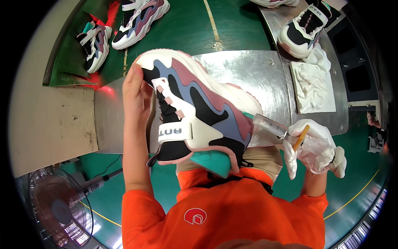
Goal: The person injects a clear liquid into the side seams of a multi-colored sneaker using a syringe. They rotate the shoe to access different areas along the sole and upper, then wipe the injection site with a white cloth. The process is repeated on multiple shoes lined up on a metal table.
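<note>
My left hand (136, 93), bare, grips the toe end of a chunky sneaker (199, 108) in white, blue, mauve and black, held tilted over a metal table (248, 70). Its teal-lined heel rests near my stomach. My right hand (317, 147) wears a white glove and holds a clear plastic syringe (271, 125) together with a thin yellow stick (301, 137). The syringe tip points at the heel side of the sneaker.
A crumpled white cloth (313, 83) lies on a pad at the table's right. Another sneaker (304, 27) stands behind it. Two more sneakers (139, 18) (95, 43) sit on the green floor at upper left. A fan (58, 207) stands at lower left.
</note>
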{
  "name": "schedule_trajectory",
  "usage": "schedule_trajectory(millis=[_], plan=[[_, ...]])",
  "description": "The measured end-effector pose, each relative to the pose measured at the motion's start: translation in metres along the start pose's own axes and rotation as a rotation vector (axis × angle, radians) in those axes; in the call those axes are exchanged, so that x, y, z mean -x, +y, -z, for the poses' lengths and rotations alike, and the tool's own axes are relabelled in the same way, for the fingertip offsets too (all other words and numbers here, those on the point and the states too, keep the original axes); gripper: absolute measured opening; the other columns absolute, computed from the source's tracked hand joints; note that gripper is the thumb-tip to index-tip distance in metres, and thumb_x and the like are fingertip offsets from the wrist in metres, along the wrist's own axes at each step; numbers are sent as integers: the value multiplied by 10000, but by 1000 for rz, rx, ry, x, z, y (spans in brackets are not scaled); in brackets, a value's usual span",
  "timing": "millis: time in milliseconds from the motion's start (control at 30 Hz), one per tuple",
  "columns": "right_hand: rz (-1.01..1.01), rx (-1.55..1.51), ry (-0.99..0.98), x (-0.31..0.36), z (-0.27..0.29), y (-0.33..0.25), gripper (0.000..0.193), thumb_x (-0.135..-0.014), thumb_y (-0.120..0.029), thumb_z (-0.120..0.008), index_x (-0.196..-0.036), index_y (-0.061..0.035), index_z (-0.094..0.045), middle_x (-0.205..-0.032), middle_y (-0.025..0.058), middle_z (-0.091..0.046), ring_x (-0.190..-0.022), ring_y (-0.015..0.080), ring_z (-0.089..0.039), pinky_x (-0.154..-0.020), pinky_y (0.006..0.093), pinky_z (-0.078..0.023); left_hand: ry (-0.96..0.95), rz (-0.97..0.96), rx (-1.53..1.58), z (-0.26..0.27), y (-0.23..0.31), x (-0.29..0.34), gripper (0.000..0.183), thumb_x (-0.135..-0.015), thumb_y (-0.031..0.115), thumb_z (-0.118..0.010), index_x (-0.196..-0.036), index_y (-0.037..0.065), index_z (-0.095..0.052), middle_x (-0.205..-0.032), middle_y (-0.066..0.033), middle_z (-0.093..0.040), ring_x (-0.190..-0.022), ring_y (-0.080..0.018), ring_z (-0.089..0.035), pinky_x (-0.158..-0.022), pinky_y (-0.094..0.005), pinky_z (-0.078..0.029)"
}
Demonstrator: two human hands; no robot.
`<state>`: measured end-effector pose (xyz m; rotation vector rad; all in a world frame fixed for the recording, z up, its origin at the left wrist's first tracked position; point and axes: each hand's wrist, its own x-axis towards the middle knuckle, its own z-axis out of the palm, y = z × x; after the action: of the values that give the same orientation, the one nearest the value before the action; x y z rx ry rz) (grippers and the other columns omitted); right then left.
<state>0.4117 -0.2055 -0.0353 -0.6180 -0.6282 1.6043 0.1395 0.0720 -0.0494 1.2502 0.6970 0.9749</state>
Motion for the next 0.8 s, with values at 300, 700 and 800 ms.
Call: schedule_trajectory(millis=[300,700,800], plan=[[106,-241,28,15,32,29,787,-724,-346,-732,-1292,90,-406,-919,291,-574,-636,358,-626,-551,383,-554,63,143,-90,19,-5,-14,380,-1011,364,-493,-1114,8,-576,-916,-29,-635,-766,-91,-599,-686,-239,-490],[167,-438,47,23,43,62,673,-819,-300,-682,-1315,57,-399,-920,291,-567,-627,375,-617,-544,394,-547,3,103,-387,-58,20,6,365,-1038,376,-426,-932,56,-565,-767,4,-563,-642,-77,-526,-592,-222,-436],[161,-476,82,22,42,64,656,-832,-287,-675,-1324,43,-395,-944,281,-564,-657,381,-624,-572,406,-560,192,325,-128,-57,29,1,418,-1045,350,-407,-1071,-21,-599,-879,-52,-629,-766,-98,-600,-717,-244,-502]])
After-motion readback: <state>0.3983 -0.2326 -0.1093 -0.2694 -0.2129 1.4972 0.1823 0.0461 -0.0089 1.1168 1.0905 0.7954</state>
